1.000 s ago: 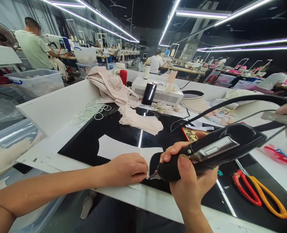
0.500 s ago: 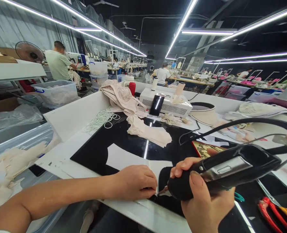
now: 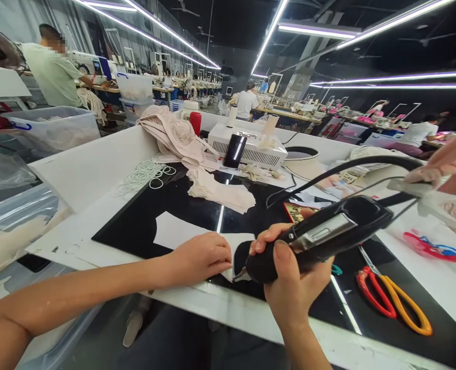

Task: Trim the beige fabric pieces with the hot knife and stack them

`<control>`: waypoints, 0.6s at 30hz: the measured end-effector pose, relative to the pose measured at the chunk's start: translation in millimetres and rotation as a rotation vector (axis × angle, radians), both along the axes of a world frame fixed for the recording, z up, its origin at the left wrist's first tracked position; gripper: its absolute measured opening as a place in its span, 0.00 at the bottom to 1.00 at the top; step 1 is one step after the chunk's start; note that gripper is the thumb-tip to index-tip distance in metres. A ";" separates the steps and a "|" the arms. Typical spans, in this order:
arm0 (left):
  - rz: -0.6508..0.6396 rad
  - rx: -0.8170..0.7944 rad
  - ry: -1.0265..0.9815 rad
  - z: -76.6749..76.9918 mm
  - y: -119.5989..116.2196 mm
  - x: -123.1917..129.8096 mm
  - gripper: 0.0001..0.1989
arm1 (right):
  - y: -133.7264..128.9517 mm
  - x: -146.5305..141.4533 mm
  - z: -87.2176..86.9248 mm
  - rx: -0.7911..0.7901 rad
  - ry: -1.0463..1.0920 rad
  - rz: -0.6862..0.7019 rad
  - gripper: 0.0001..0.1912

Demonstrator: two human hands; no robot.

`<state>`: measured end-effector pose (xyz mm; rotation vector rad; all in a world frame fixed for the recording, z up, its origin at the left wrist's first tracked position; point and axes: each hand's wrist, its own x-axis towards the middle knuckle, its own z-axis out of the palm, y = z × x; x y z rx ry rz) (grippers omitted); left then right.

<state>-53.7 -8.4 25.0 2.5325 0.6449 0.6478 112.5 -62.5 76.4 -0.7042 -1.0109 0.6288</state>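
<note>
My right hand (image 3: 293, 282) is wrapped round a black handheld tool (image 3: 320, 236) with a silver panel, tilted with its rounded end down and left. My left hand (image 3: 207, 257) rests with curled fingers on a white sheet (image 3: 177, 231) near the table's front edge; whether it pinches anything is hidden. The tool's rounded end is just right of the left fingertips. Behind the sheet lies a stack of pale pink fabric pieces (image 3: 220, 191) on the glossy black board (image 3: 135, 226).
Scissors (image 3: 393, 293) with red and orange handles lie at right. Another person's hand (image 3: 447, 154) touches the tool's cable. A white box (image 3: 247, 146), phone (image 3: 234, 150), green cords (image 3: 143, 177) and fabric pile (image 3: 174, 131) stand behind. Clear bins (image 3: 54, 128) are at left.
The view has shifted, so the table things appear further left and higher, and the scissors show whole. The other person's hand now shows more. My hands keep their hold and place near the sheet.
</note>
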 end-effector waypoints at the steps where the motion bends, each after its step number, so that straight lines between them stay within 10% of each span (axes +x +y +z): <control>1: 0.013 -0.005 0.013 0.6 0.1 0.8 0.03 | -0.6 -0.1 0.1 -0.004 -0.003 -0.004 0.30; 18: -0.097 0.322 -0.037 -13.2 -0.4 8.6 0.03 | -1.6 0.0 1.8 0.008 0.019 0.011 0.24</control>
